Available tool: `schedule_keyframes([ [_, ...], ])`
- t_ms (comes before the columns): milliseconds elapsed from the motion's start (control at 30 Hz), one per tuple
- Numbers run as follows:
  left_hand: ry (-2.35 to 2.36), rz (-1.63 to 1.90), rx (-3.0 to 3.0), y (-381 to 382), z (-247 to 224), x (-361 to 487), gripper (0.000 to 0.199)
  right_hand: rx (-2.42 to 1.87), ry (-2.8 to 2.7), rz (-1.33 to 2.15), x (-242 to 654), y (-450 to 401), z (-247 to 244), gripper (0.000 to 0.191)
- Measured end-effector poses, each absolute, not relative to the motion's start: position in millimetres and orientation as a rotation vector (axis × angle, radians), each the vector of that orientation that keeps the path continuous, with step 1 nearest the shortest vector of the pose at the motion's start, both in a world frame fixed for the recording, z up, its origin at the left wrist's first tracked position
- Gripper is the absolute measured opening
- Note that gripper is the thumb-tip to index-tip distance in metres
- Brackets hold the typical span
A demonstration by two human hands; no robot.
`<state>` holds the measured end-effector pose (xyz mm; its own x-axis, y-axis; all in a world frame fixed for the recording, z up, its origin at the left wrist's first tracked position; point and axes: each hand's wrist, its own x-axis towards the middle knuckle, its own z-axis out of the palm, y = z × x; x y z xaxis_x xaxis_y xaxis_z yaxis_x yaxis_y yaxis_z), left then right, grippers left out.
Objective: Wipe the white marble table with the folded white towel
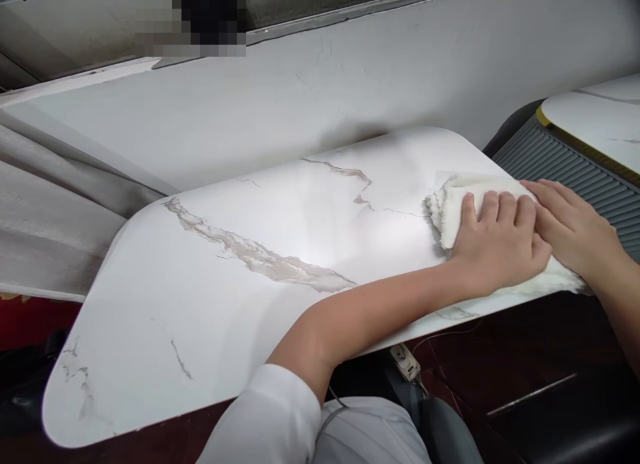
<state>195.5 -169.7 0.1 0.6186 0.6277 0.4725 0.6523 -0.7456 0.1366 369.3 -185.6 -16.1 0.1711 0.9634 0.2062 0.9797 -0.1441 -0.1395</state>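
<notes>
Pressing down with our left hand (500, 247), fingers extended and slightly spread, we cover part of a white cloth (453, 207). Our right hand (580, 234) lies against it, palm down, nearly flat over the cloth's right side. The cloth rests bunched on the right end of our white, grey-veined bench (240, 211), whose corners are rounded. Behind runs a pale wall (280, 97); a grey ribbed panel (575, 167) stands at right, pale fabric (55, 224) at left.

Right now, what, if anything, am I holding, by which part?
Your left hand rests on the middle of the frayed white cloth, right hand on its right side; any grip is unclear.
</notes>
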Motion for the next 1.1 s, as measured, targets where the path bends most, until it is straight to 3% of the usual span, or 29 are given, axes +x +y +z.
schedule_keyframes([
  [200, -1.281, -0.72, -2.8, -129.6, -2.2, 203.1, 0.053, -2.272, -1.72, 0.131, 351.2, -125.7, 4.1, 0.056],
  [633, -1.544, -0.679, -2.779, -13.6, -2.8, 189.6, 0.051, -2.21, -1.664, 0.195, 325.3, -1.6, 11.0, 0.055],
  [1100, -1.589, -0.65, -2.847, 38.7, 0.4, 178.8, 0.038, -2.271, -1.681, 0.184, 301.6, 41.9, 14.9, 0.051],
])
